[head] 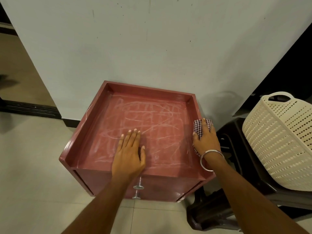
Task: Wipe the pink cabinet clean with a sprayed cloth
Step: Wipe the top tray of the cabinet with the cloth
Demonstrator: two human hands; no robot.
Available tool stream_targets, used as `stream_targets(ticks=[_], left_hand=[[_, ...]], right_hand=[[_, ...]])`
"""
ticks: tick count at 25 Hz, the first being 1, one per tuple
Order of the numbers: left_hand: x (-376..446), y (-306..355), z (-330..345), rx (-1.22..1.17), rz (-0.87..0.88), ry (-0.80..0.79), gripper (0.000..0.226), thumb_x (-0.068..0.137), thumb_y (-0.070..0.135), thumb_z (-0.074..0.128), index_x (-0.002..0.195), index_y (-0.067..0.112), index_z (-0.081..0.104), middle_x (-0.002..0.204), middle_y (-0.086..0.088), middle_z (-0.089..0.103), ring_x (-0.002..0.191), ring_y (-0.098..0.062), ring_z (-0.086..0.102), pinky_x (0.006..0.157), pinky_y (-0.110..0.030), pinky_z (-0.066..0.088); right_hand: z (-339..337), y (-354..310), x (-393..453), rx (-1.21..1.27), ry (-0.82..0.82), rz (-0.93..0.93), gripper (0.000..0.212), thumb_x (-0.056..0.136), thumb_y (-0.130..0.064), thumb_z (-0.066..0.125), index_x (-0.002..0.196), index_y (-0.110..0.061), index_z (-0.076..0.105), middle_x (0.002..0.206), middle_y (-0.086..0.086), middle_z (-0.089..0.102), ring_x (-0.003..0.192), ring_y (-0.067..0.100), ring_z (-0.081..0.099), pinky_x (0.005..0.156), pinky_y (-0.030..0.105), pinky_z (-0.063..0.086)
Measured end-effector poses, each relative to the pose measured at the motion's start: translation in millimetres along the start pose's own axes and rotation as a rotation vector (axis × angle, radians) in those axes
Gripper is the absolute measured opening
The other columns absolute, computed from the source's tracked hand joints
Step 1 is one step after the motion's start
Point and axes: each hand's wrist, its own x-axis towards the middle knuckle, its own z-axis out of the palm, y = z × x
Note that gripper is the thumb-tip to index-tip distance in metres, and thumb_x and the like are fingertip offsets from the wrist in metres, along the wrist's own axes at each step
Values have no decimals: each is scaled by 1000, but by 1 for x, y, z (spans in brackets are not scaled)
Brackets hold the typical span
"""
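Both forearms reach in from the near edge toward the pink cabinet point(135, 132), which stands on the floor against the wall. On its chalk-scribbled top the left hand point(129, 152) lies flat, fingers straight and close together. At the right rim the right hand point(205, 137) presses the checked cloth point(199, 128), fingers spread over it. One pass may only smear the chalk, and chalk could stay packed in the corners under the raised rim.
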Motion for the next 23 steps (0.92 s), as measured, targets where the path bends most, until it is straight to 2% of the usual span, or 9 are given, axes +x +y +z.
stream_targets(ticks=[10, 14, 18, 23], left_hand=[[0, 2, -4, 7, 11, -6, 60, 96, 37, 31, 150, 11, 28, 158, -4, 27, 147, -16, 19, 122, -38, 5], [0, 1, -2, 14, 17, -13, 60, 95, 38, 29, 150, 11, 29, 157, -4, 27, 147, -16, 19, 122, -39, 8], [0, 2, -3, 12, 13, -9, 60, 96, 37, 30, 150, 12, 29, 158, -4, 27, 147, -15, 18, 122, -38, 6], [0, 1, -3, 13, 8, -15, 60, 97, 38, 30, 151, 14, 26, 159, -2, 23, 148, -13, 14, 123, -36, 3]], right_hand=[[-2, 8, -23, -59, 1, 0, 75, 90, -32, 54, 151, -25, 12, 159, 12, 13, 139, 35, 32, 111, 45, 36], [-2, 5, -15, -63, 18, -8, 74, 90, -32, 55, 151, -23, 15, 159, 9, 13, 139, 34, 34, 109, 43, 36], [0, 0, 7, -59, 13, -13, 77, 88, -33, 58, 151, -21, 15, 160, 8, 13, 142, 32, 28, 112, 41, 32], [4, -5, 29, -52, 13, -15, 76, 85, -31, 61, 149, -19, 21, 157, 11, 21, 140, 33, 32, 110, 47, 35]])
